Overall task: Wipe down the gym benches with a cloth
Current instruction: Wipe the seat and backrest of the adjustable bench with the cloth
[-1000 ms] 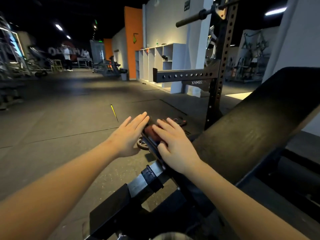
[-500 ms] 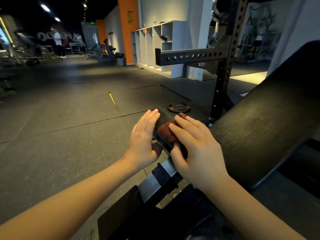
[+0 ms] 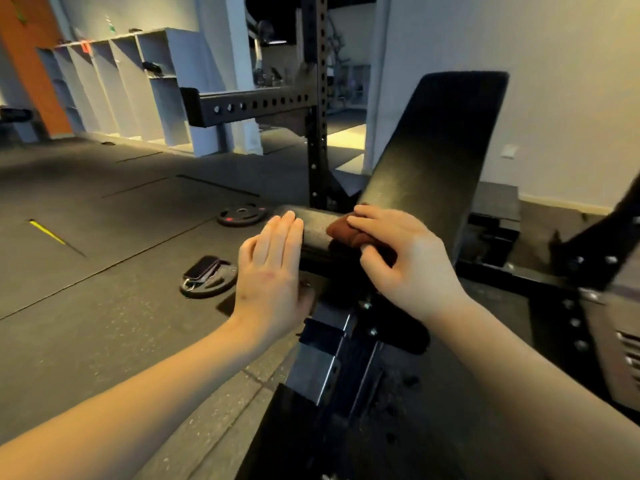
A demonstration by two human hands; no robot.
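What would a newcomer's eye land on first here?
Two bare hands at centre: the right hand holds a brown cloth against the black bench pad, while the left hand lies flat along the pad's left side. Behind them the bench's backrest rises steeply, and a weight plate with red marks lies on the dark floor further left.

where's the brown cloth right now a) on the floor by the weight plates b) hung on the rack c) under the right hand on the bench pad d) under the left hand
c: the right hand grips the brown cloth on the bench pad; the left hand lies flat against the pad's end.
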